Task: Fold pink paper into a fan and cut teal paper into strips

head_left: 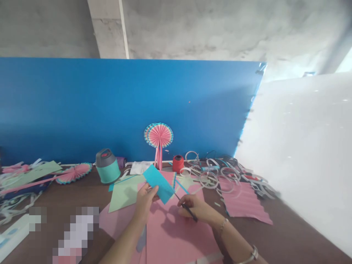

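My left hand (pixel 147 198) pinches the lower left edge of a blue sheet of paper (pixel 160 184), which is held tilted above the table. Closed around the dark handles of a pair of scissors (pixel 189 211) is my right hand (pixel 194 207). The scissor blades point up and left and meet the right edge of the blue paper. A narrow blue paper strip (pixel 182 186) shows just right of that edge. Large pink sheets (pixel 178 234) lie under both hands, with a pale green sheet (pixel 123 196) to their left.
Pink pleated paper fans (pixel 158 135) stand against the blue partition (pixel 82 106); another fan (pixel 75 173) lies at left. A teal and grey bottle (pixel 108 167), a red thread spool (pixel 178 164), looped white strips (pixel 209 179) and a pleated pink sheet (pixel 244 200) are on the brown table (pixel 297 234).
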`<state>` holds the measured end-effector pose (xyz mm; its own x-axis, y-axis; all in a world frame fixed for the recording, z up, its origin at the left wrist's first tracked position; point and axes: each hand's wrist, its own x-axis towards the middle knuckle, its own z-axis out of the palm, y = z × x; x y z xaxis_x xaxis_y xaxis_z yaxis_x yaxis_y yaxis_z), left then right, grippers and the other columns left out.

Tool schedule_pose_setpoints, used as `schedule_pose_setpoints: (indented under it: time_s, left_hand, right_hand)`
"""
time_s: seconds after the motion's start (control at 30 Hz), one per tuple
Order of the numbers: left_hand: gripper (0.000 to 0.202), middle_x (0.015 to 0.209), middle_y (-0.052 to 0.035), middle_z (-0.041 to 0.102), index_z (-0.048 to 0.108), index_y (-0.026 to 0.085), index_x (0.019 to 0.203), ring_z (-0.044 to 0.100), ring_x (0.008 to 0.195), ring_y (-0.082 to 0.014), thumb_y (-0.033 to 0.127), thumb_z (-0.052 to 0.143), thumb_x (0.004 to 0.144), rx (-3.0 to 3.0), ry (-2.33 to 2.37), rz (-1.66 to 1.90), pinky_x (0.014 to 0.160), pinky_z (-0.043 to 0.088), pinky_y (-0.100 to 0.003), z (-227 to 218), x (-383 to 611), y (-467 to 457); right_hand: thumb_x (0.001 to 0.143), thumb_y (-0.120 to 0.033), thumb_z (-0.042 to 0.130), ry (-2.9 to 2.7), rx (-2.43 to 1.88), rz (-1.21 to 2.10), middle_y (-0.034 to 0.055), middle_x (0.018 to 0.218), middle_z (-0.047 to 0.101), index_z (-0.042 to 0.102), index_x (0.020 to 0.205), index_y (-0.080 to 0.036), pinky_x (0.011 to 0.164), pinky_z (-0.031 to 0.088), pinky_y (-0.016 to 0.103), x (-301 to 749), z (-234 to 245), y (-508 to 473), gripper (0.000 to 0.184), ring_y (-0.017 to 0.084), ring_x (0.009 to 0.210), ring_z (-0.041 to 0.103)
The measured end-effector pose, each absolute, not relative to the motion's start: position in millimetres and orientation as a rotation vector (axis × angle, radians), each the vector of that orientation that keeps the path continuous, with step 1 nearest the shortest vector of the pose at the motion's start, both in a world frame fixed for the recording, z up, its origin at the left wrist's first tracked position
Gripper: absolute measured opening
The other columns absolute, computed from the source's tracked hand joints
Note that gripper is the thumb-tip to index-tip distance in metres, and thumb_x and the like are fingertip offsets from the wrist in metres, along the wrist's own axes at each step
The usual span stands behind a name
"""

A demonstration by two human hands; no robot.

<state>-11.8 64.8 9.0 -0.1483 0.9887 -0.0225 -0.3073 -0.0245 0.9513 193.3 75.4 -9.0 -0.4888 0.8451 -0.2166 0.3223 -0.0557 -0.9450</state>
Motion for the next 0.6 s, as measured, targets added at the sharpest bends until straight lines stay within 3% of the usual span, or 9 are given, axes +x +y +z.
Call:
schedule_pose_setpoints:
  time_s: [0.6]
  left_hand:
    - [0.041, 0.076, -0.0064, 0.071, 0.059, 0.013, 0.094, 0.067, 0.064, -0.0190, 0.038, 0.069, 0.063, 0.931, 1.095, 1.424, 0.061, 0.052, -0.028, 3, -12, 66]
  right_hand:
    - [0.065, -0.045, 0.069, -1.785, -1.216, 1.513, -0.0047, 0.052, 0.054, 0.059, 0.087, -0.013, 0.038, 0.036, 0.016, 195, -20, 79, 0.040, 0.007, 0.041, 0.050]
